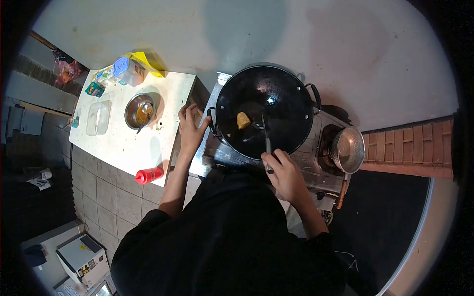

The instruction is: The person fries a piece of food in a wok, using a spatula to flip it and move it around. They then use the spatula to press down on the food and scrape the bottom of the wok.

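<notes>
A large black wok with two side handles sits on the stove. One golden-brown piece of food lies inside, left of the middle. My right hand is closed around the handle of a metal utensil, whose far end reaches into the wok beside the food. My left hand is at the right edge of the white table, close to the wok's left handle, with its fingers apart and nothing in them.
On the white table are a metal bowl with a spoon, a clear tray, a lidded container, a yellow packet and a red bottle. A wooden-handled saucepan sits on the right burner.
</notes>
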`<state>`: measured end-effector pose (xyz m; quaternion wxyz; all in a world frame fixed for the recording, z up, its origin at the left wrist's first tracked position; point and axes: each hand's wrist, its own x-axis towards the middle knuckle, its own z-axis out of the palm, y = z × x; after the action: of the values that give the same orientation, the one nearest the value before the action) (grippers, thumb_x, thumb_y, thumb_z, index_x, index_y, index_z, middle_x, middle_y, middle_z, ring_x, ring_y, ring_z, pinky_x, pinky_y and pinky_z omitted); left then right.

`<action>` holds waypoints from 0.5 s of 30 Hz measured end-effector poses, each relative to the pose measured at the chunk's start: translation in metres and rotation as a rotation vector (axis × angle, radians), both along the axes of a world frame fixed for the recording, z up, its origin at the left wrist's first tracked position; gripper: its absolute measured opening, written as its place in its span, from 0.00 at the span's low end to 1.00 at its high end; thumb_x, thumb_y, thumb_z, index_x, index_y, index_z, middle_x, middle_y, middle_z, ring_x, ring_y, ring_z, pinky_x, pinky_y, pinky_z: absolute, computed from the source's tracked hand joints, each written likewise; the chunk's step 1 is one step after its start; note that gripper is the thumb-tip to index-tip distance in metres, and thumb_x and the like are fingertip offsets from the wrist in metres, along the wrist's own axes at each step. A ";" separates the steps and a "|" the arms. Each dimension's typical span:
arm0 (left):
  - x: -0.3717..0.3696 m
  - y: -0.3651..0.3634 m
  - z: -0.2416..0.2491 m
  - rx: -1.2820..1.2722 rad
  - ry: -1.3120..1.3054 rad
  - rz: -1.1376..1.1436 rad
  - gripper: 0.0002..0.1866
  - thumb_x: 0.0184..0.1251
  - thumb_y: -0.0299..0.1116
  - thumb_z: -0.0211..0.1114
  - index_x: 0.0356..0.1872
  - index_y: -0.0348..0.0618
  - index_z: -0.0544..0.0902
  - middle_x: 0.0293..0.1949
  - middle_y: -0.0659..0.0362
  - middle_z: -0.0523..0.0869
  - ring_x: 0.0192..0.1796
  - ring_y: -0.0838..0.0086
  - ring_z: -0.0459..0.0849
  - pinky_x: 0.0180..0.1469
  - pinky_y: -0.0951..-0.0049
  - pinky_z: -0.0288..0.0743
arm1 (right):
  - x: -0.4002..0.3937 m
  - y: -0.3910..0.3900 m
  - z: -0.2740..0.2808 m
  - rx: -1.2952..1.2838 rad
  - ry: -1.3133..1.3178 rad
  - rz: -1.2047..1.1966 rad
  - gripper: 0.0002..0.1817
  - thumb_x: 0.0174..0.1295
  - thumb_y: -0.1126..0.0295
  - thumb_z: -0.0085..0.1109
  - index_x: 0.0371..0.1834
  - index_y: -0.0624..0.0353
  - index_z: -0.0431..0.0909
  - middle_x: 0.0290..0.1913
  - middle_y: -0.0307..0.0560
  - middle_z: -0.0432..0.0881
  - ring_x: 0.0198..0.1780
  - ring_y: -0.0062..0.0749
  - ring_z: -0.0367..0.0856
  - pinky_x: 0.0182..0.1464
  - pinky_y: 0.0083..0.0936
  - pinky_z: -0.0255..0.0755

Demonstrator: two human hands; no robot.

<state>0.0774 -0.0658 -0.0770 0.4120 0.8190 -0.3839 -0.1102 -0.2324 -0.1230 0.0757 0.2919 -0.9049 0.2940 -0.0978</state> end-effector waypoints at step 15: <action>-0.005 0.001 0.005 -0.022 -0.016 0.023 0.30 0.65 0.49 0.76 0.62 0.45 0.78 0.69 0.44 0.69 0.70 0.43 0.74 0.68 0.45 0.70 | 0.001 -0.010 0.004 0.021 -0.020 0.007 0.21 0.62 0.79 0.66 0.60 0.61 0.79 0.49 0.55 0.77 0.50 0.51 0.82 0.50 0.40 0.79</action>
<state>0.0722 -0.0645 -0.0715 0.4190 0.8196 -0.3790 -0.0949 -0.2314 -0.1326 0.0793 0.3044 -0.9017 0.2891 -0.1030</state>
